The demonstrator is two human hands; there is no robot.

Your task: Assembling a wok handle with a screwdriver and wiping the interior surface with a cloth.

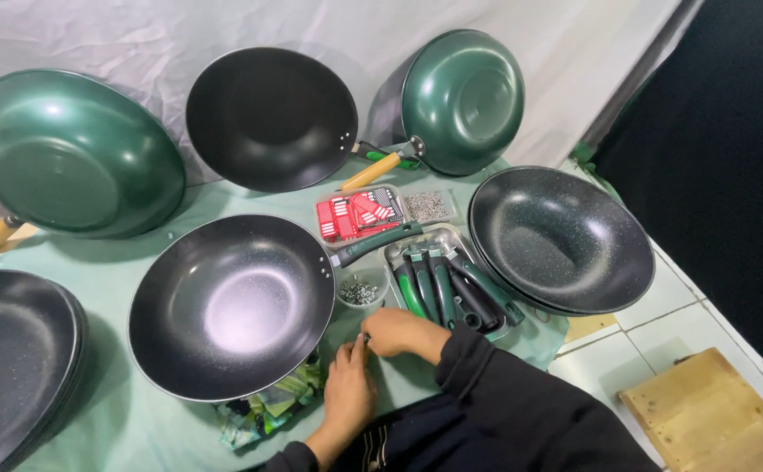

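Observation:
My right hand is curled, fingertips pinched on a small metal piece just below a small bowl of screws. My left hand lies on the green tablecloth, its fingertips reaching up to touch the right hand; whether it holds anything is unclear. To the left of both hands sits a large black wok with a dark green handle. A metal tray of several green handles lies right behind my right hand.
A tray of red packets and a clear box of small hardware sit mid-table. Stacked pans stand right and left. Three woks lean on the white backdrop. A wooden board lies on the tiled floor.

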